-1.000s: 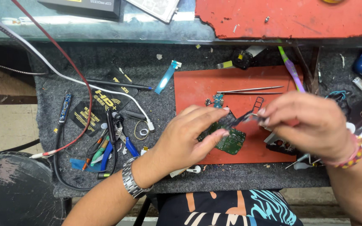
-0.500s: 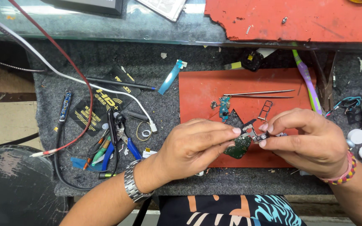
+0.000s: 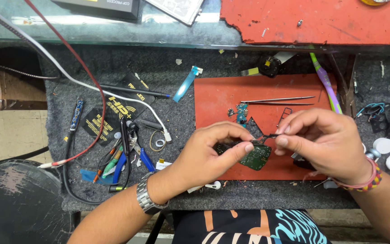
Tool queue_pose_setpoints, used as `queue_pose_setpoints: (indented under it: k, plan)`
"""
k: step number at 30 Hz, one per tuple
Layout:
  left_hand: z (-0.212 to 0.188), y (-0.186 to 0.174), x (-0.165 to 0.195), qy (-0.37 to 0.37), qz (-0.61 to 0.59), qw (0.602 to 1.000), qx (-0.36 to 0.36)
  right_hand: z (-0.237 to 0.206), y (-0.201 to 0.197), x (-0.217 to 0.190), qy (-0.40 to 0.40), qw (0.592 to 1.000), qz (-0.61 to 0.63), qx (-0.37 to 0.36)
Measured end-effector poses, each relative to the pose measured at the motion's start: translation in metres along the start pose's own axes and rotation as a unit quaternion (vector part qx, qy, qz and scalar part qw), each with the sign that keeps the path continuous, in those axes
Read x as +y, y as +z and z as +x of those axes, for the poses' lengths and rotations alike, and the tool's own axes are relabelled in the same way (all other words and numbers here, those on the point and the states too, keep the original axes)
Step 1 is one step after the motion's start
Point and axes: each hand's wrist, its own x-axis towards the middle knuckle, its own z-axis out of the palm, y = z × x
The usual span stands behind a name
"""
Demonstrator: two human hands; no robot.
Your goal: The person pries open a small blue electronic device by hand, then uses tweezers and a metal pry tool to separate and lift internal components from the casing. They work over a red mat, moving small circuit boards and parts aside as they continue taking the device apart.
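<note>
Hold the board [image 3: 254, 157] steady above the red mat [image 3: 217, 97], left hand [image 3: 204, 156] pinched closed on its edge. Your right hand [image 3: 323, 142] grips what looks like a thin cable [image 3: 267, 136]; pull it gently, without twisting.

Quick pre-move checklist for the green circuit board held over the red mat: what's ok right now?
1. Left hand grips green circuit board: ok.
2. Right hand fingertips pinch thin black cable piece at the board's top: ok.
3. Board over red rubber mat: ok.
4. Steel tweezers free on mat: ok.
5. Cable attached to the board or loose: cannot tell.
</note>
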Motion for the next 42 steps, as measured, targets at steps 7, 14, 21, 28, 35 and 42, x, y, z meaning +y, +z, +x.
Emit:
queue_pose_setpoints:
  k: [7, 14, 21, 28, 35, 42]
  plan:
    - [0.002, 0.006, -0.016, -0.143, -0.216, 0.966, -0.009, 0.009, -0.002, 0.007, 0.144, 0.982, 0.125, -0.006]
    - [0.002, 0.001, 0.001, -0.079, -0.141, 0.986, -0.039, 0.009, -0.006, 0.014, 0.184, 0.957, 0.223, -0.036]
    - [-0.001, -0.004, 0.007, 0.155, 0.091, 0.982, -0.05, 0.009, -0.009, 0.021, 0.223, 0.944, 0.235, -0.067]
    - [-0.002, 0.003, -0.018, -0.02, -0.107, 0.993, 0.05, 0.008, -0.001, 0.002, 0.142, 0.988, -0.055, -0.02]
    - [0.003, 0.004, -0.022, -0.128, -0.224, 0.963, 0.075, 0.021, 0.006, -0.032, -0.089, 0.887, -0.449, 0.06]
    - [0.004, 0.002, -0.018, -0.089, -0.217, 0.969, 0.073, 0.028, 0.011, -0.038, -0.089, 0.819, -0.564, 0.048]
